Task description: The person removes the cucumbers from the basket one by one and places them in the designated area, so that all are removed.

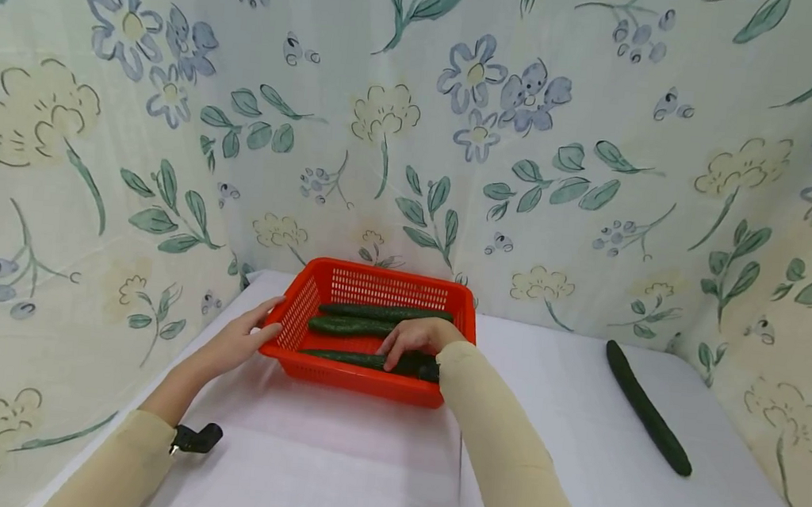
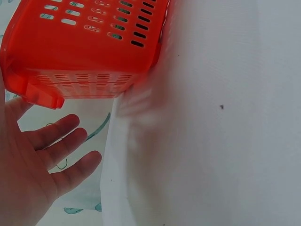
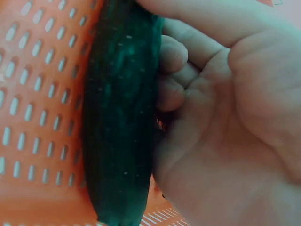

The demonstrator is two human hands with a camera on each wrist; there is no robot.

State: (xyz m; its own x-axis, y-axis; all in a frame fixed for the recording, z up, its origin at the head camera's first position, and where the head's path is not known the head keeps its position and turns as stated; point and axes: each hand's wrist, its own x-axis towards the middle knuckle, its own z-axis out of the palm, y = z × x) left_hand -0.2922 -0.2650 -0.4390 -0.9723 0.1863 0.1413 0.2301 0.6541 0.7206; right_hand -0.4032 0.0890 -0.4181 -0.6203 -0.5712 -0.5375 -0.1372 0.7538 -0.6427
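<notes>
A red plastic basket (image 1: 360, 385) with slotted walls stands on the white-covered table. My right hand (image 1: 419, 337) reaches into it and grips a dark green cucumber (image 3: 122, 117) lying along the near wall. In the right wrist view the thumb passes over the cucumber's upper end, with curled fingertips against its side. Two more cucumbers, one at the back (image 1: 380, 313) and one in the middle (image 1: 343, 326), lie roughly parallel behind it. At the basket's left end, my left hand (image 1: 237, 344) touches the rim; three of its fingers extend free below in the left wrist view.
Another cucumber (image 1: 647, 408) lies slantwise on the table (image 1: 545, 392), well right of the basket. A floral curtain (image 1: 384, 164) hangs behind and on both sides. A black device (image 1: 197, 438) is strapped to the left wrist.
</notes>
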